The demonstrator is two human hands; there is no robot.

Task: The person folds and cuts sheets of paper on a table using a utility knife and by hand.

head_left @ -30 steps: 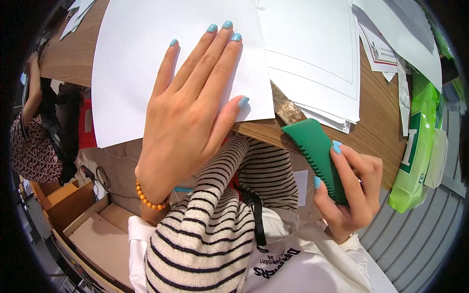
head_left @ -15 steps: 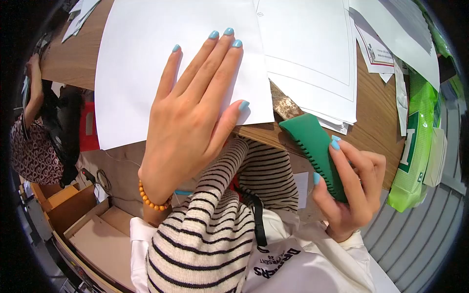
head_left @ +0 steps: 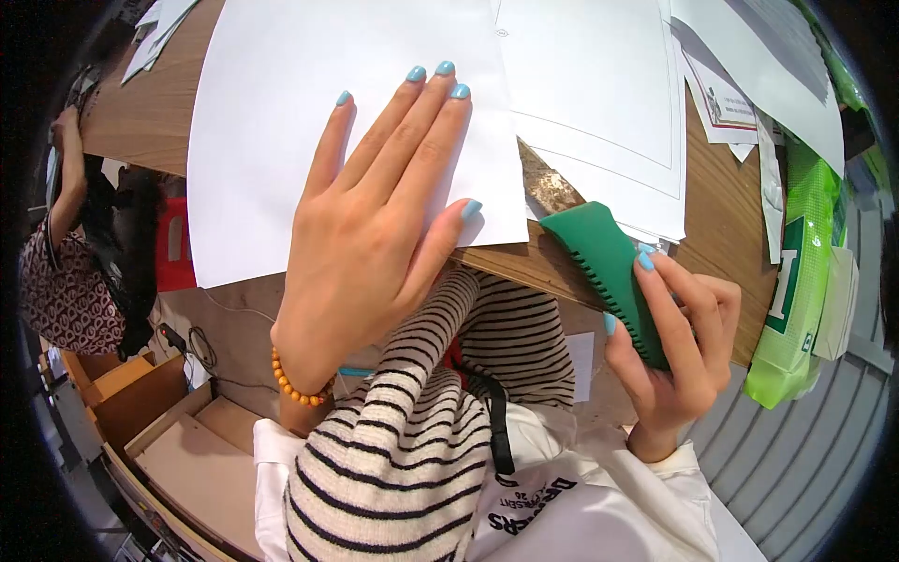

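Well, left hand [head_left: 361, 229] flat on paper [head_left: 248, 140], green object [head_left: 604, 262] in right hand [head_left: 686, 356].

Light blue is coating the nails [head_left: 445, 68] of the left hand [head_left: 351, 234], and orange beads [head_left: 288, 382] are ringing its wrist. Beneath that hand, a sheet [head_left: 248, 140] is showing plain white; to its right, pages [head_left: 599, 84] are bearing thin grey lines on white. The right hand [head_left: 688, 342] is wearing the same blue at its tips, and the handle [head_left: 613, 276] in it is showing deep green, edged with black marks. Ahead of this hand, the blade [head_left: 551, 187] is displaying mottled brown and grey. Black stripes are crossing a cream garment [head_left: 375, 468] below the left hand, while a bag [head_left: 813, 187] right of the right hand is glowing lime green.
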